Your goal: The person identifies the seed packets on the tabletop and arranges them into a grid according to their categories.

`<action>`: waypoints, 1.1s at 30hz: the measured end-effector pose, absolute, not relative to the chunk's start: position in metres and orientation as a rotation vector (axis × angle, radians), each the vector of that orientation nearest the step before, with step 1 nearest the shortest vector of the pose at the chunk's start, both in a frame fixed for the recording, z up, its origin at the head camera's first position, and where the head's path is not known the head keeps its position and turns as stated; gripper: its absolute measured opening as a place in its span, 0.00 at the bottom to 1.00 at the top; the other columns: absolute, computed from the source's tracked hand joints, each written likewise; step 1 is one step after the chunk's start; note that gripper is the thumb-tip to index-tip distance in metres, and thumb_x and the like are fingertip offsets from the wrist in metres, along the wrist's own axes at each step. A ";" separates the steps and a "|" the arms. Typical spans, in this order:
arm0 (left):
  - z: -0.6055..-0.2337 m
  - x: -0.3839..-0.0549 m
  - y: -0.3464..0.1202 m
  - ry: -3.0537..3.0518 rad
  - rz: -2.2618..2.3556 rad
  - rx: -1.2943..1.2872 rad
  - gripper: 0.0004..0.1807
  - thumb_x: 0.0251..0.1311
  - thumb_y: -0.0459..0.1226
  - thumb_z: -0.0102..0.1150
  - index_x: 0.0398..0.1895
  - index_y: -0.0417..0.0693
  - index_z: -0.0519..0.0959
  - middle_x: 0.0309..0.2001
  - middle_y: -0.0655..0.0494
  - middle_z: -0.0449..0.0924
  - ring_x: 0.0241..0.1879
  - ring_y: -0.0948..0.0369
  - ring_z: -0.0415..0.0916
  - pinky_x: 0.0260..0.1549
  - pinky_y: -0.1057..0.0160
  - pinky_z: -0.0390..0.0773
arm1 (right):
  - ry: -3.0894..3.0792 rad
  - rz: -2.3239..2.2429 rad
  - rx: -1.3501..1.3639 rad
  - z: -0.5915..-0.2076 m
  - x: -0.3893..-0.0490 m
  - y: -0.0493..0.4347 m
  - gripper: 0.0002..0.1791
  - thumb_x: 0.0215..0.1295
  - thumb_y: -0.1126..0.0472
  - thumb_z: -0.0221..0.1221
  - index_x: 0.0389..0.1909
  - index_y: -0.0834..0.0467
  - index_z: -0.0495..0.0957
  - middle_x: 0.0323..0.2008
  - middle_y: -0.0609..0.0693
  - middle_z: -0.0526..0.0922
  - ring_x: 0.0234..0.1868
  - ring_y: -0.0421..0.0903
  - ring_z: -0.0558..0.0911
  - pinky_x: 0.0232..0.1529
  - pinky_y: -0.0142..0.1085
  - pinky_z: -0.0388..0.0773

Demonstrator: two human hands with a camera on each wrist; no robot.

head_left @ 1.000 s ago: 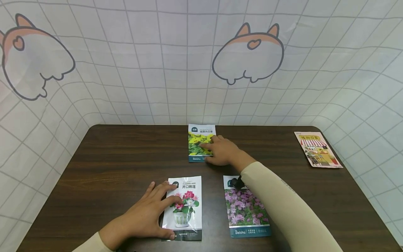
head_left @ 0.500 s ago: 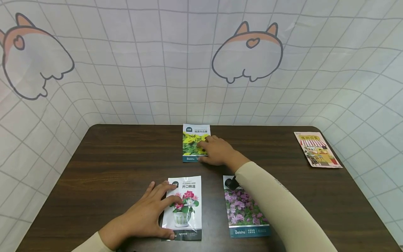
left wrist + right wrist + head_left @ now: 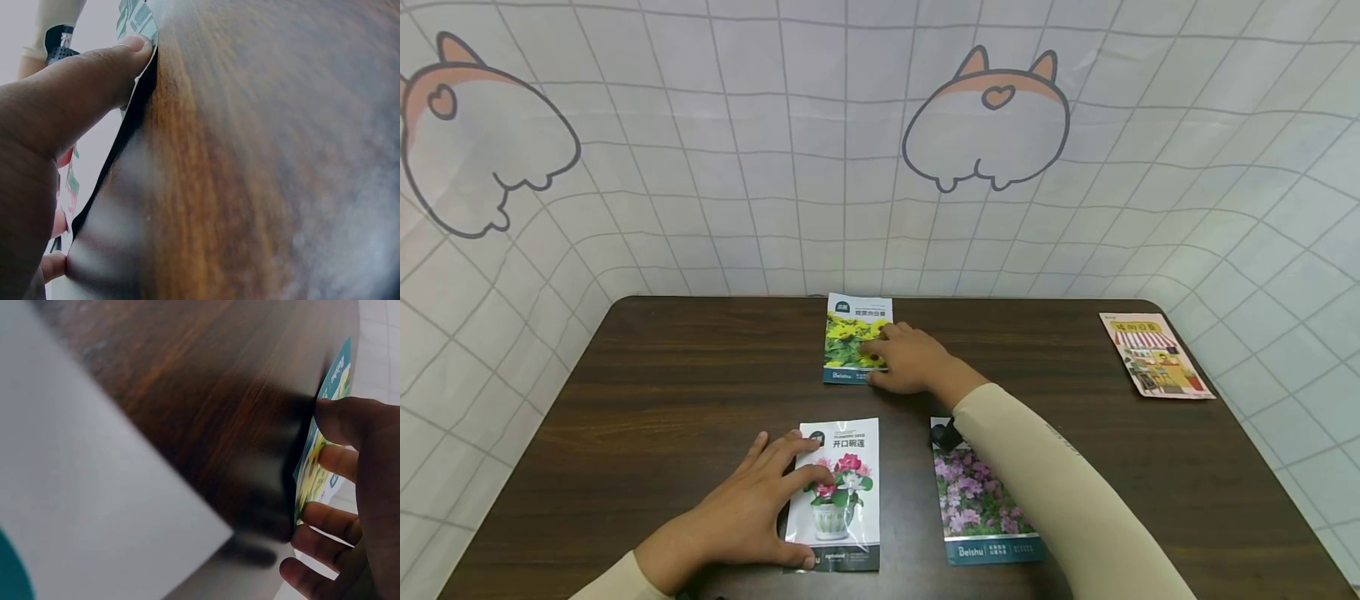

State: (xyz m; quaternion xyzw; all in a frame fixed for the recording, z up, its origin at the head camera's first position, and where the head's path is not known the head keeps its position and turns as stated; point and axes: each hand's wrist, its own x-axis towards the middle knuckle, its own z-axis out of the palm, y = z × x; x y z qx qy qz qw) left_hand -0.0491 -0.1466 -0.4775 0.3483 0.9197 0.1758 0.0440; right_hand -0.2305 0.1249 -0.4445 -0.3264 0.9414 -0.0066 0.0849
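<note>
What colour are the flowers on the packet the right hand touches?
The flowers are yellow; the head view shows best.

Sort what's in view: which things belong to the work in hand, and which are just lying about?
In the work:
potted-flower packet, touched by the left hand
yellow-flower packet, touched by the right hand
purple-flower packet, untouched but similar, so probably included

Apparently just lying about:
awning-print item, untouched near the right edge of the table

One packet (image 3: 847, 339) lies behind two nearer packets (image 3: 856, 518) (on the table (image 3: 685, 375)).
</note>
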 end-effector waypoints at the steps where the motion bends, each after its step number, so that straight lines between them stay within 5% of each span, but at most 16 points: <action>1: -0.478 -0.049 -0.146 2.812 0.535 1.064 0.47 0.41 0.79 0.62 0.67 0.74 0.71 0.75 0.54 0.58 0.77 0.46 0.49 0.71 0.30 0.43 | 2.805 -0.016 -0.972 -0.445 -0.230 0.124 0.31 0.74 0.39 0.54 0.75 0.41 0.68 0.71 0.58 0.67 0.70 0.56 0.67 0.67 0.53 0.68; 33: -0.475 -0.053 -0.149 2.795 0.553 1.078 0.47 0.42 0.78 0.62 0.67 0.73 0.71 0.75 0.53 0.58 0.77 0.47 0.50 0.71 0.31 0.43 | 2.806 0.052 -0.933 -0.447 -0.232 0.105 0.34 0.75 0.36 0.50 0.79 0.34 0.58 0.77 0.51 0.59 0.75 0.54 0.60 0.71 0.57 0.61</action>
